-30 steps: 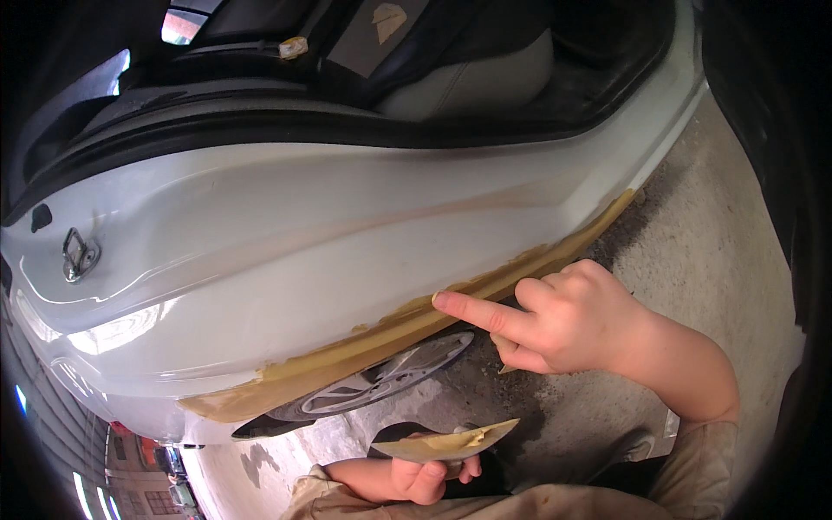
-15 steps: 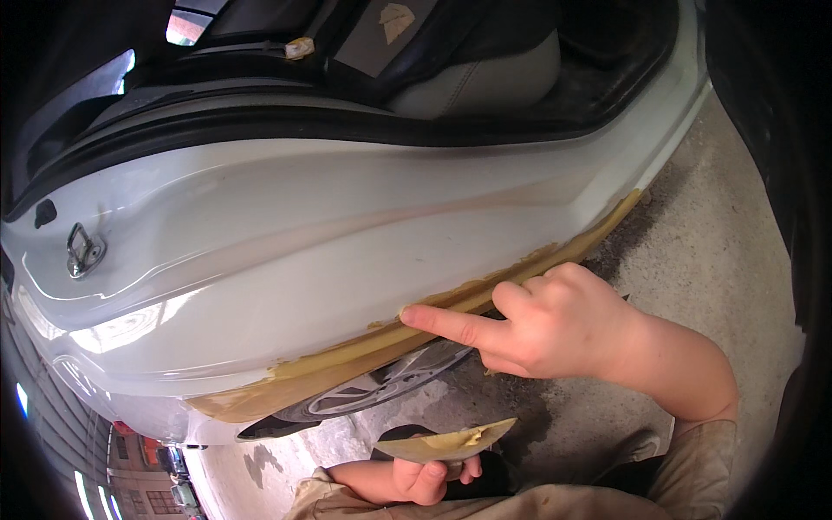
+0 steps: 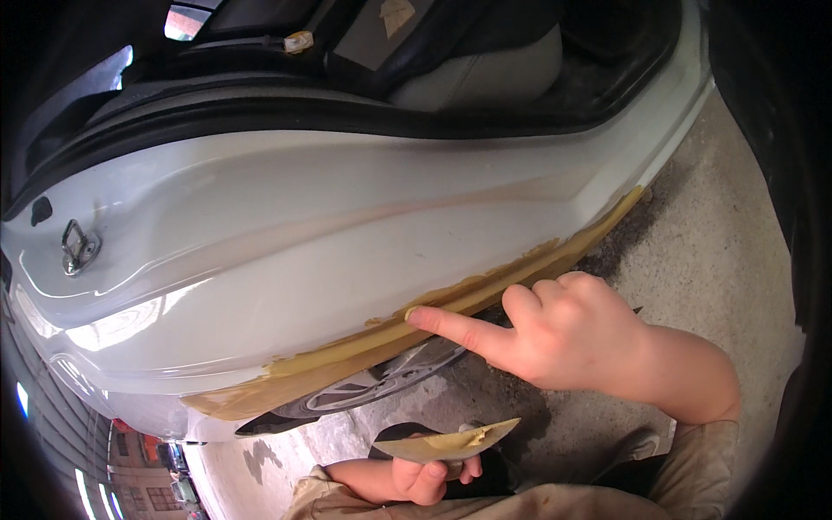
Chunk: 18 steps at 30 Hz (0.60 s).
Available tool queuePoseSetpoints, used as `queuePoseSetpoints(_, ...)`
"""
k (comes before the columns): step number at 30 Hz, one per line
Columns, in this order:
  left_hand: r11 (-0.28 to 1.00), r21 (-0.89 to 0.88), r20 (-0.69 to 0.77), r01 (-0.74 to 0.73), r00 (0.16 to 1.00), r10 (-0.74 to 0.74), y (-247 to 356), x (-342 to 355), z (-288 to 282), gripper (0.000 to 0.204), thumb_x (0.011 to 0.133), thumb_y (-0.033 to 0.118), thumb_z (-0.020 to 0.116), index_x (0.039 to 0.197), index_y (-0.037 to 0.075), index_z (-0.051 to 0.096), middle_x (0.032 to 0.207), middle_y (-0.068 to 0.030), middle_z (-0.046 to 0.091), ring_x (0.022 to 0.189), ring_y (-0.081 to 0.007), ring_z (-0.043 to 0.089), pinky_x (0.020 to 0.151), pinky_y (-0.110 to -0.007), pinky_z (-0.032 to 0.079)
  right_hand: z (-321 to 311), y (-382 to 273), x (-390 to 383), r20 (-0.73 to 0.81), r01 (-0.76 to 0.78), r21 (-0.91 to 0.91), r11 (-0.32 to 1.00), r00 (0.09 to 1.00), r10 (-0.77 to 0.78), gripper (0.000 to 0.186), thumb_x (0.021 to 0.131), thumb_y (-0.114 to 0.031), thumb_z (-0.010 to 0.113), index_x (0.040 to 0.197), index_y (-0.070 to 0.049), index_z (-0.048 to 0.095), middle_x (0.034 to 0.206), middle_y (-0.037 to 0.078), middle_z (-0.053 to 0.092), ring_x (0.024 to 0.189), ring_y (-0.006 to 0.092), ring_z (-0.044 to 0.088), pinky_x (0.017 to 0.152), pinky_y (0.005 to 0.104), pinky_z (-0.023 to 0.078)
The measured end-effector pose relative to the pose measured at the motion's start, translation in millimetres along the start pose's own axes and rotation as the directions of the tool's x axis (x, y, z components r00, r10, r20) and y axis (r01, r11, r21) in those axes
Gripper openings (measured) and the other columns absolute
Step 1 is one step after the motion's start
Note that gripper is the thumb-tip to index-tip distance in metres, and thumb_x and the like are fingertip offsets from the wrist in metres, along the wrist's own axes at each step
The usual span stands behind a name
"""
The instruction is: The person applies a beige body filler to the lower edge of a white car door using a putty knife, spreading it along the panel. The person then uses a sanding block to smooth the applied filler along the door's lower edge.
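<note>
My left hand [image 3: 422,478] is closed around a thin flat plate [image 3: 446,445] smeared with yellow body filler, low in front of me. With its index finger stretched out, my right hand [image 3: 563,334] touches the band of yellow filler [image 3: 494,299] along the wheel arch edge of a white car body [image 3: 329,251]. A little filler sits at that fingertip. The other right fingers are curled in. A small dark tip shows behind the hand near the wrist; what the curled fingers hold is hidden.
Below the arch is a wheel [image 3: 373,386] with a silver rim. A metal latch loop [image 3: 81,247] sticks out of the door frame at the left. Above lies the car's opening with a grey seat [image 3: 490,74]. Concrete floor [image 3: 728,225] extends at the right.
My right hand has shifted slightly right and down, its fingertip still along the filler edge. The left hand with the plate stays nearly in place.
</note>
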<state>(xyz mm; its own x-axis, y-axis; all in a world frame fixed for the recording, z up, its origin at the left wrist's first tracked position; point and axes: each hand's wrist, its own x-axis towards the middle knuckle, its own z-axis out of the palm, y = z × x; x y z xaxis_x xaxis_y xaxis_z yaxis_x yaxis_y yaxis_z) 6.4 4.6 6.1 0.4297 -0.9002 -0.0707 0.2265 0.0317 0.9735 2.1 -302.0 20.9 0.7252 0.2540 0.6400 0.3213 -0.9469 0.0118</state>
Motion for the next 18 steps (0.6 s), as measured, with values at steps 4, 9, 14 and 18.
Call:
queuePoseSetpoints(4, 0.999, 0.005, -0.016, -0.039, 0.999, 0.039, -3, 2, 3, 0.057, 0.112, 0.040, 0.047, 0.131, -0.013, 0.056, 0.102, -0.0194, 0.068, 0.077, -0.0195, 0.062, 0.071, -0.032, 0.052, -3, 4, -5, 0.014, -0.003, -0.030, 1.000, 1.000, 0.004, 0.072, 0.078, -0.018, 0.066, 0.148, -0.034, 0.065, 0.062, -0.004, 0.031, 0.046, 0.0077, 0.040, 0.041, 0.0233, 0.039)
queuePoseSetpoints(9, 0.999, -0.002, -0.020, -0.050, 0.999, 0.050, -5, 2, 4, 0.057, 0.112, 0.040, 0.047, 0.130, -0.013, 0.056, 0.102, -0.0187, 0.068, 0.077, -0.0192, 0.061, 0.071, -0.031, 0.052, -4, 7, -11, 0.042, -0.018, -0.016, 1.000, 0.999, 0.019, 0.071, 0.079, -0.017, 0.066, 0.149, -0.031, 0.065, 0.061, -0.004, 0.034, 0.045, 0.0079, 0.040, 0.041, 0.0233, 0.038)
queuePoseSetpoints(14, 0.999, -0.020, -0.015, -0.035, 0.999, 0.034, -5, 1, 5, 0.056, 0.112, 0.039, 0.046, 0.130, -0.013, 0.056, 0.102, -0.0189, 0.067, 0.078, -0.0195, 0.061, 0.072, -0.032, 0.052, -4, 9, -12, 0.012, -0.025, 0.084, 0.996, 1.000, 0.024, 0.072, 0.083, -0.016, 0.063, 0.153, -0.030, 0.060, 0.060, -0.003, 0.041, 0.043, 0.0084, 0.041, 0.040, 0.0240, 0.038)
queuePoseSetpoints(18, 0.997, -0.035, -0.047, -0.066, 0.997, 0.065, -6, 3, 9, 0.054, 0.112, 0.037, 0.046, 0.129, -0.013, 0.056, 0.102, -0.0201, 0.067, 0.077, -0.0200, 0.061, 0.072, -0.032, 0.052, -2, 8, -8, -0.008, 0.019, 0.082, 0.996, 1.000, -0.019, 0.074, 0.083, -0.016, 0.062, 0.155, -0.030, 0.058, 0.058, -0.004, 0.040, 0.042, 0.0076, 0.039, 0.039, 0.0242, 0.037)
